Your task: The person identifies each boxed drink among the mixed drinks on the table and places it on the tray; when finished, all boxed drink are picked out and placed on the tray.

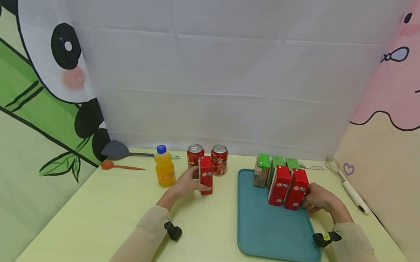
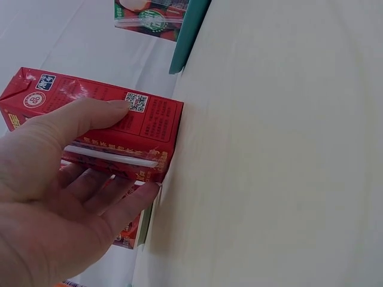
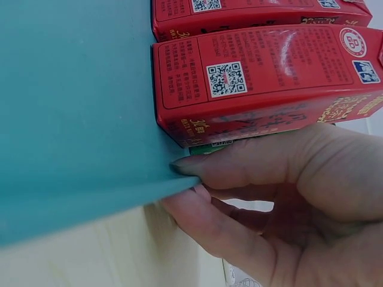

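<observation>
My left hand [image 1: 185, 184] grips a red drink carton [image 1: 206, 176] left of the tray, thumb across one face and fingers behind. In the left wrist view this carton [image 2: 119, 119] shows a QR code and a straw along its side, its base right at the tabletop. With thumb and fingers, my right hand [image 3: 257, 191] pinches the right rim of the teal tray [image 1: 272, 237]. Two more red cartons, one left [image 1: 279, 186] and one right [image 1: 297, 189], stand upright on that tray near the right hand. Several green-topped cartons [image 1: 261, 171] stand behind them, partly hidden.
Two cola cans [image 1: 219, 161] stand behind the held carton, with an orange juice bottle [image 1: 165, 168] to the left. A dark spatula [image 1: 118, 150] and an orange spoon [image 1: 122, 166] lie at the back left. On the right lies a whisk [image 1: 353, 194].
</observation>
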Demonstrator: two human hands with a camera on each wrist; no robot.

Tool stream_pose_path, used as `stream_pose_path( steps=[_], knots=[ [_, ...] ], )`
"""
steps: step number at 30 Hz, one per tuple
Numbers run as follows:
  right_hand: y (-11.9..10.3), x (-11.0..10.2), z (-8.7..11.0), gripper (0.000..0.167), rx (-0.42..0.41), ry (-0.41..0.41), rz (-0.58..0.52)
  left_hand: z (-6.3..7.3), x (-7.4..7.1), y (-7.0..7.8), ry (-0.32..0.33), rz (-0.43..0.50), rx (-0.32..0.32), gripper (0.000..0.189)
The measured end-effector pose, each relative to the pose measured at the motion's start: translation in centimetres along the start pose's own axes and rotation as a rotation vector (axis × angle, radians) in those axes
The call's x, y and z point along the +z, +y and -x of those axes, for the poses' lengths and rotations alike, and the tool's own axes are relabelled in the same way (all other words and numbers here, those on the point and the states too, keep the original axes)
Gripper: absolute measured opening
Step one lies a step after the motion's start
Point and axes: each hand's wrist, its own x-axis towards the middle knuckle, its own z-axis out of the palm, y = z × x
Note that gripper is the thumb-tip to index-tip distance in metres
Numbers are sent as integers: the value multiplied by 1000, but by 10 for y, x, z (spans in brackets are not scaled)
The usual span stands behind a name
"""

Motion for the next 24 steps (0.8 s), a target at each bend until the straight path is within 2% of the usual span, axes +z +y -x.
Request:
stream_pose_path(
  steps=[9, 17, 24],
  knots=[
    [3, 2, -2, 10, -16, -4, -6, 2, 0, 2, 10, 14, -15, 77],
    [3, 2, -2, 14, -14, -1, -6, 2, 1, 3, 18, 16, -13, 75],
    [2, 3, 0, 10, -16, 4, -11, 1, 4, 4, 24, 9, 0, 70]
  ],
)
